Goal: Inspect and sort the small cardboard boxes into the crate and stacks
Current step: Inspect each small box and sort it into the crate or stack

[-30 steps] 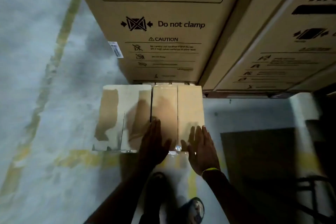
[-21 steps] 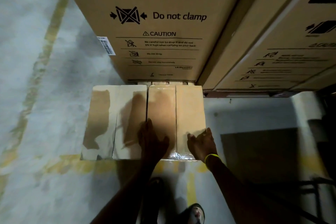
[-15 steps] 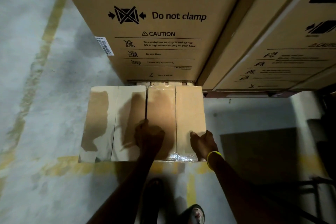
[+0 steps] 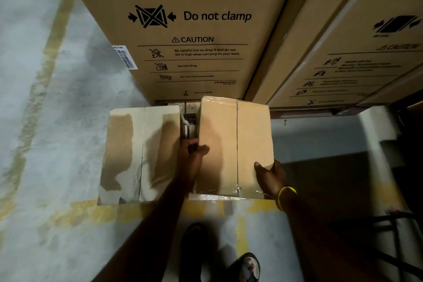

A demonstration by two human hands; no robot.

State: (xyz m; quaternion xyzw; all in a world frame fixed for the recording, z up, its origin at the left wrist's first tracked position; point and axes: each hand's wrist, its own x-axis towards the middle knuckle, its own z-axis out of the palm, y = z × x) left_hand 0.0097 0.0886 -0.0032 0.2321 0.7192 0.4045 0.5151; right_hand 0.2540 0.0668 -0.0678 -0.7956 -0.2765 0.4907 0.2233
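Wrapped box pair (image 4: 233, 144): two small cardboard boxes bound side by side in clear film. It is up off its resting place, and its far edge overlaps the foot of the washing machine carton (image 4: 190, 30) in this view. Half a second ago it lay flush against the neighbouring box pair (image 4: 139, 153). Now a gap (image 4: 188, 123) stands between them, with something dark and pale down in it, too dim to name.

Left grip (image 4: 191, 160): fingers curled down the pair's left edge inside the gap, thumb over the top face — grasping the pair. Right grip (image 4: 269, 175): clamped on the near right corner, thumb on top, yellow wristband (image 4: 285, 197) at the wrist. A second ago both lay flat on the box tops.

Reading: the pick-up looks done, so a look-over or carry-off is likely the step in hand. The neighbouring pair has stayed put. No crate in view, so the destination cannot be told.

Around: a second carton (image 4: 366, 41) sits close on the right. There is a barcode label (image 4: 125, 57) on the first carton's corner. The concrete floor (image 4: 34, 144) carries a worn yellow line (image 4: 55, 36). Near the bottom are a sandalled foot (image 4: 247, 265) and a dark metal frame (image 4: 400, 224).

In the way: the big carton stands right behind the load, so there seems no room to go forward — the lift probably has to come back toward the person, over the foot.
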